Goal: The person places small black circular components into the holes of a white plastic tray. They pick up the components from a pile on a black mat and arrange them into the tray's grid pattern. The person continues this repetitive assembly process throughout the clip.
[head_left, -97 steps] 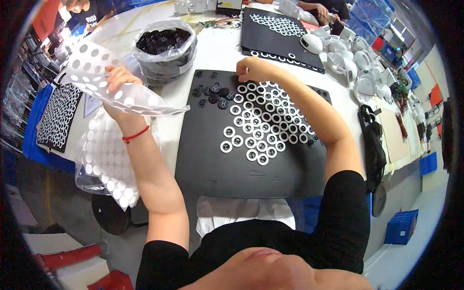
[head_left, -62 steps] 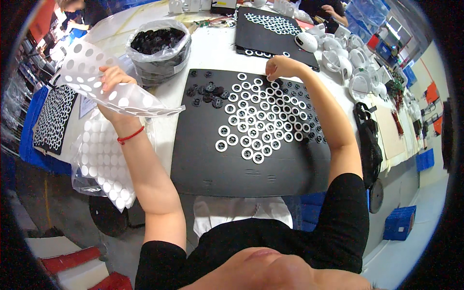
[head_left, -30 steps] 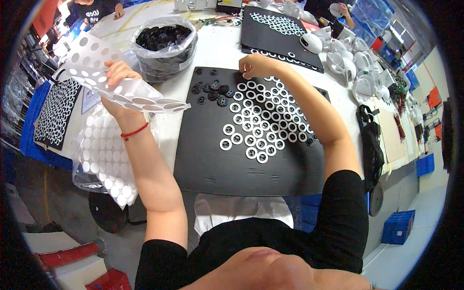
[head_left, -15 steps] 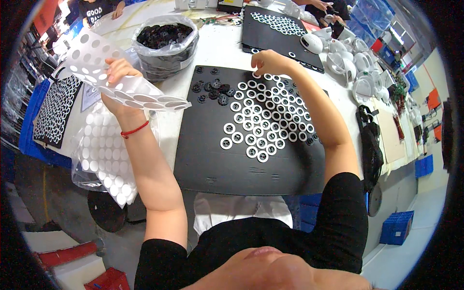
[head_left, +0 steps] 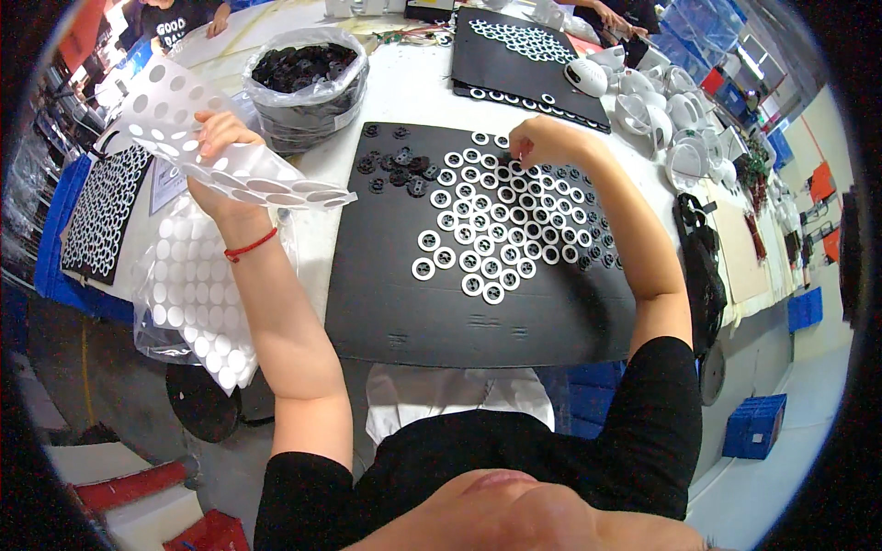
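Observation:
My left hand (head_left: 226, 138) grips a curling translucent sheet of round stickers (head_left: 165, 99), raised over the table's left side. On the table, a black board (head_left: 413, 317) carries many small black round parts topped with white rings (head_left: 473, 243). Bare black parts (head_left: 401, 171) lie loosely piled at the board's upper left, and more line its right side. My right hand (head_left: 558, 143) is low over the board's far part, fingers curled downward among the parts. Whatever its fingertips hold or touch is hidden.
A plastic-lined tub (head_left: 308, 110) of black parts stands behind the board. White disc sheets (head_left: 197, 285) in clear plastic lie at left, near another filled board (head_left: 108, 207). More stacked boards (head_left: 524, 78) and white cup-like housings (head_left: 657, 115) sit far right. Other people work across the table.
My right hand has moved to the right and slightly nearer along the far rows. The left hand keeps hold of the sticker sheet. The whole view has shifted slightly.

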`<state>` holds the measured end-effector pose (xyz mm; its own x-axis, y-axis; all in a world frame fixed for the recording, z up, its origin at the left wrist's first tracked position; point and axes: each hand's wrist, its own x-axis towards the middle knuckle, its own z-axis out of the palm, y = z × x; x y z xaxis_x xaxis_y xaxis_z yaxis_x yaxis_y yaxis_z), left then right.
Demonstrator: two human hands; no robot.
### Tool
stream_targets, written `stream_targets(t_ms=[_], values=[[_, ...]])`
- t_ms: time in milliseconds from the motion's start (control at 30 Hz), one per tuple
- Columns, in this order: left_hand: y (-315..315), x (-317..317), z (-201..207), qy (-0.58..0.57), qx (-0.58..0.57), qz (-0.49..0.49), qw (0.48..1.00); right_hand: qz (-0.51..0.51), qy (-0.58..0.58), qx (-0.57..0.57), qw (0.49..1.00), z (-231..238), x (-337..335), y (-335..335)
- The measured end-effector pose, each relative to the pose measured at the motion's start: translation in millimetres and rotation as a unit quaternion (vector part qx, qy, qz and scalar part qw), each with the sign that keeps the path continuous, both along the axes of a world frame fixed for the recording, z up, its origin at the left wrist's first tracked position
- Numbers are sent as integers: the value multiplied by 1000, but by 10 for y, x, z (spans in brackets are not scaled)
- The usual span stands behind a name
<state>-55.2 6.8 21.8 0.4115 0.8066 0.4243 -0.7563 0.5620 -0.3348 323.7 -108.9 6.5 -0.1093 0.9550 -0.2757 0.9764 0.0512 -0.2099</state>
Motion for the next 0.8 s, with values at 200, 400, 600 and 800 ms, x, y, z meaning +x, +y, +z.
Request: stream_targets(t_ms=[200,400,600,800], values=[[38,-1,-19,10,2,1,1000,32,12,41,999,-88,10,19],[60,-12,-39,10,-3,3,1000,2,37,40,998,-108,71,128],[64,-5,-55,12,5,-2,1000,-7,94,82,992,-5,-4,189],[43,-18,-40,3,5,-3,1000,63,78,31,995,-39,-277,246]])
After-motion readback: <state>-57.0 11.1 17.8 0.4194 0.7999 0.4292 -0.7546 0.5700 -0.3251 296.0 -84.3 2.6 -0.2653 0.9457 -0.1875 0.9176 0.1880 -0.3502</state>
